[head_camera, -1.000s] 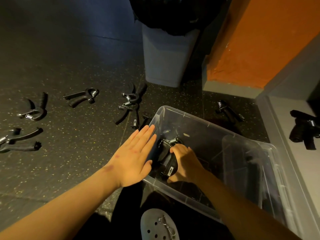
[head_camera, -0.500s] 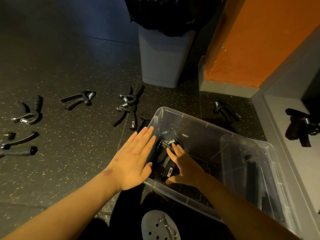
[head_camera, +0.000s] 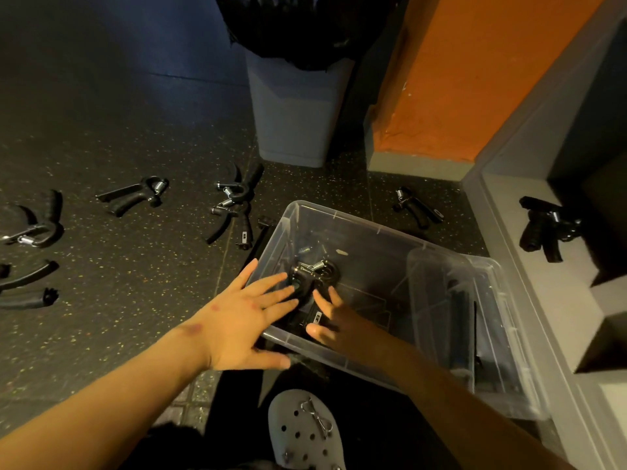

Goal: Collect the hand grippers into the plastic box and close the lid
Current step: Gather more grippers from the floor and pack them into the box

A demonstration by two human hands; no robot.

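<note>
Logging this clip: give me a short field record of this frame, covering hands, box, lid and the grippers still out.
left hand: open, fingers spread at the plastic box's near-left corner
right hand: open, inside the box
hand gripper: on the box bottom, at the right fingertips
lid: not closed on the box
floor grippers: several left of the box
lone gripper: floor, beyond the box
ledge grippers: right side
status: unfinished
</note>
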